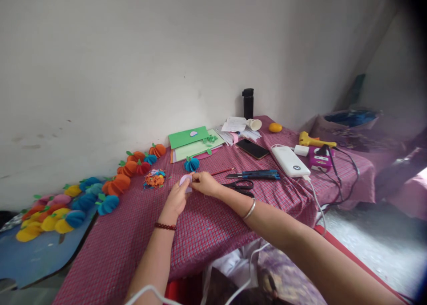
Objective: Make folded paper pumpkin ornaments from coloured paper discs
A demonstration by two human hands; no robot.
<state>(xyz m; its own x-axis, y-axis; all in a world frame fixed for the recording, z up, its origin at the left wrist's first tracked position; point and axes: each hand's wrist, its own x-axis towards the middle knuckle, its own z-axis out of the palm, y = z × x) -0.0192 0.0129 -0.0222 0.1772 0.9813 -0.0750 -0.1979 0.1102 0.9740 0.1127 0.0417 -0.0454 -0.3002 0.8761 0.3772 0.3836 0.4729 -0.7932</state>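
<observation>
Over the middle of the table, a small piece of pale lilac paper [183,179] with a rounded edge is pinched between both hands. My left hand [177,198] grips it from below, thumb on top. From the right, my right hand [206,184] closes its fingertips on the paper's right side, partly covering it. Just beyond them stands a blue paper pumpkin [191,164] with green leaves. Black-handled scissors [243,186] lie beneath my right forearm, their blades partly hidden. A red pencil [223,170] and a blue and black utility knife [255,175] rest farther right.
Several colourful paper pumpkins [116,185] line the table's left edge, near orange and blue scraps [155,179]. Green sheets [187,137] lie at the back. To the right are a phone [252,148], white power bank [291,161], purple extension box [319,159], yellow glue gun [315,140] and cables.
</observation>
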